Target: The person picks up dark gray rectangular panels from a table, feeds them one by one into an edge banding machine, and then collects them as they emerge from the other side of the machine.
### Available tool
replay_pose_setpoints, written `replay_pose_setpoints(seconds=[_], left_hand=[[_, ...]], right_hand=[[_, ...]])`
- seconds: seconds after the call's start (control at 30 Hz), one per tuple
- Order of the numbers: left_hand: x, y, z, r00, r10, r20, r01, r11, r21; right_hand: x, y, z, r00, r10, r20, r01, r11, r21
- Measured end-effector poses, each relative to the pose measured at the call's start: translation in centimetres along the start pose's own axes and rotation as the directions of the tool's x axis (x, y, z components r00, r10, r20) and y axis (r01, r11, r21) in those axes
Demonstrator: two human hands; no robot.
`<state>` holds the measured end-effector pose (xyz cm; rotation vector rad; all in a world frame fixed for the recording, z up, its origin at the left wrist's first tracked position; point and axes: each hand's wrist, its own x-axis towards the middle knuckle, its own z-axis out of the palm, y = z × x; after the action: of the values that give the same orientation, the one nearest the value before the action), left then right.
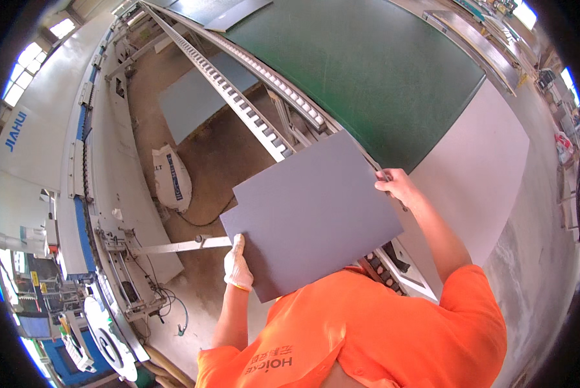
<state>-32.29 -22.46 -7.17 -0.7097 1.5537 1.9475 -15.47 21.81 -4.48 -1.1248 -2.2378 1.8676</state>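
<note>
A flat grey panel with a notched corner is held in front of my orange shirt, its broad face towards the camera. My left hand, in a white knitted glove, grips the panel's left edge with the thumb on its face. At the upper right edge, my right hand, bare, holds the panel between thumb and fingers. The fingers behind the panel are partly hidden. Beyond the panel's top edge runs a rail with a row of white rollers, beside a toothed metal rail.
A long edge-processing machine stands on the left, with a white bar reaching towards me. A green-topped table lies ahead, with a pale board at its near end. A printed sack and a grey sheet lie low between them.
</note>
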Motion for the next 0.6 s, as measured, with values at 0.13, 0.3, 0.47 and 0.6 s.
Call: replay_pose_setpoints(seconds=[0.13,0.3,0.47,0.6], left_hand=[[-1.1,-1.6,-1.5,0.991,0.089,-0.1,-0.087,0.996,0.024],[-0.4,-2.8,-3.5,0.969,0.248,-0.014,-0.247,0.955,-0.165],[-0.5,-3.0,-5.4,0.976,0.204,0.077,-0.172,0.937,-0.304],[-1.8,-2.0,-3.6,0.997,0.045,-0.062,-0.061,0.959,-0.278]], right_hand=[[1.7,2.3,-0.3,0.988,-0.001,0.157,-0.018,0.993,0.116],[1.7,2.7,0.6,0.995,0.013,0.097,-0.028,0.986,0.162],[-0.6,2.9,1.1,0.999,0.038,0.019,-0.037,0.997,-0.066],[-1.0,4.3,-0.8,0.99,0.048,0.131,-0.077,0.972,0.222]])
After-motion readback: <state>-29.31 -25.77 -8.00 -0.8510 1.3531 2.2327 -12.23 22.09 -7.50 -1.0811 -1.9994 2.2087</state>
